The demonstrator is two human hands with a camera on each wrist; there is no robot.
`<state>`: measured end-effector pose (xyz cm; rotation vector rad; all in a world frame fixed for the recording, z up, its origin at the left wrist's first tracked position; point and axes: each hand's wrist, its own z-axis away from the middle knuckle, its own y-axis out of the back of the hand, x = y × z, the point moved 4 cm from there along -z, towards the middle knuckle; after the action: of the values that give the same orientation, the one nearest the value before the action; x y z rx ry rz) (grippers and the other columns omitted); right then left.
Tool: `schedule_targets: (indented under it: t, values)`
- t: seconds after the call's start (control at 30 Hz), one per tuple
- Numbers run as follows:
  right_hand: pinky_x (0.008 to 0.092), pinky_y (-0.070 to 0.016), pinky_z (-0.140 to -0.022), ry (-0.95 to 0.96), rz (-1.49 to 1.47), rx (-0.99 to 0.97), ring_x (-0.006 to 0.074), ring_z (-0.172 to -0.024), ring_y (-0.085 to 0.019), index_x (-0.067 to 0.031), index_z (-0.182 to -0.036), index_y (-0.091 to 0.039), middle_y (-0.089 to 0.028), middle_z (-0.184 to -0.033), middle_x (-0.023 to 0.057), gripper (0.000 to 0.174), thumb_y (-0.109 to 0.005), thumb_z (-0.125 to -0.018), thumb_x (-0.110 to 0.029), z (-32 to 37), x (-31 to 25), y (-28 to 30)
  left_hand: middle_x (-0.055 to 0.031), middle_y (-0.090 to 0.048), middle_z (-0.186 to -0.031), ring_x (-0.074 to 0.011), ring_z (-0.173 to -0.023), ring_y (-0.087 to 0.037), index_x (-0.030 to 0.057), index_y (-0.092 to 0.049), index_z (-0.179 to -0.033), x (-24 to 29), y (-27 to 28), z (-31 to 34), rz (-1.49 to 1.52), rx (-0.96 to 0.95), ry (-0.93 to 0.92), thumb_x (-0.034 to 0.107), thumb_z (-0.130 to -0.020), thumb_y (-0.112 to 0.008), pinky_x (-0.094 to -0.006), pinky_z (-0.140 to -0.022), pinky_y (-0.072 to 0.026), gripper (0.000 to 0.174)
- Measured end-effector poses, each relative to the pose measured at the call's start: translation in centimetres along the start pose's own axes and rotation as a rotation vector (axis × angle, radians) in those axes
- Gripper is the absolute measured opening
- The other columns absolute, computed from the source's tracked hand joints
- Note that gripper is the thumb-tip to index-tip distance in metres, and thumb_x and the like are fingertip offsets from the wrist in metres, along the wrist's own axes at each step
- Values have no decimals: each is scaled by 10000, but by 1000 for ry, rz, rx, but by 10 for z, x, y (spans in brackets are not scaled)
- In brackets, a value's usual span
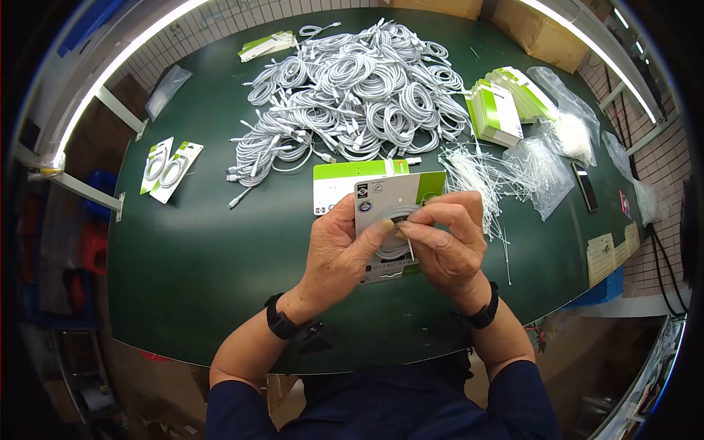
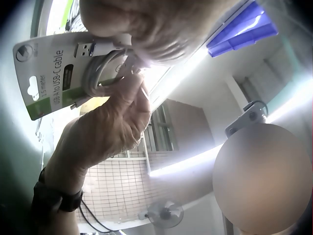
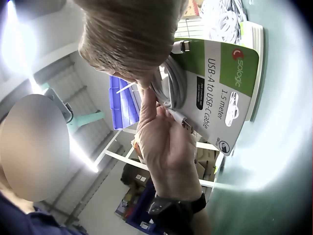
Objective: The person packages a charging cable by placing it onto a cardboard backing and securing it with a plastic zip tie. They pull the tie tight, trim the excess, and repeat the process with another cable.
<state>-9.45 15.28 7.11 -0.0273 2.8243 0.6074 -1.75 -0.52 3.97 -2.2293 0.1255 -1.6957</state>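
So the left hand [image 1: 334,246] has a green-and-white cable card [image 1: 392,191] gripped by its edge, thumb on the near face. The right hand [image 1: 451,238] is in a tight pinch at the middle of the coiled cable [image 3: 173,85], and a thin white cable tie [image 1: 411,251] pokes out below its fingertips. Those cover the spot, so it's probably the tie they've got, but I wouldn't swear to it. The coil sits against the card, which is held up above the green counter [image 1: 198,279]; print on it reads "USB-A to USB-C cable", 1.5 meter.

Just behind that, another flat card [image 1: 330,178] lies on the counter. Beyond it there's a big tangled heap of pale cables [image 1: 374,81]. To the right are loose white ties [image 1: 466,176], some clear plastic bags [image 1: 543,180], stacked cards [image 1: 495,114] and a black phone-shaped thing [image 1: 585,187]. Over on the left, well apart from the heap, two cards with coiled cables [image 1: 172,172] lie side by side, slightly overlapping.
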Motion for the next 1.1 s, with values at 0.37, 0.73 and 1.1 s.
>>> schedule_targets:
  t: [0.37, 0.73, 1.1]
  values:
    - [341, -501, -745, 36, -177, 24, 194, -767, -692, -129, -1042, -669, -776, -1022, 26, 256, -836, -859, -59, 8, -10, -3, -122, -735, -1250, -143, -1117, -697, -40, -568, -1417, 0, 3, -3, 72, 65, -16, 59, -1066, -639, -316, -984, -573, 371]
    - [332, -499, -721, -52, -279, 17, 204, -796, -704, -138, -1046, -646, -777, -1024, 40, 327, -856, -828, -15, 12, -8, -5, -134, -738, -1250, -142, -1092, -705, -59, -590, -1394, -4, 6, -3, 94, 79, 30, 48, -1056, -647, -318, -971, -578, 359]
    - [325, -528, -664, -157, -359, 63, 207, -790, -702, -84, -1024, -650, -775, -945, 63, 312, -848, -827, 55, 16, -3, -3, -115, -733, -1224, -124, -1080, -685, -54, -606, -1331, -5, -1, -2, 18, 63, 65, 45, -1063, -617, -304, -966, -565, 286]
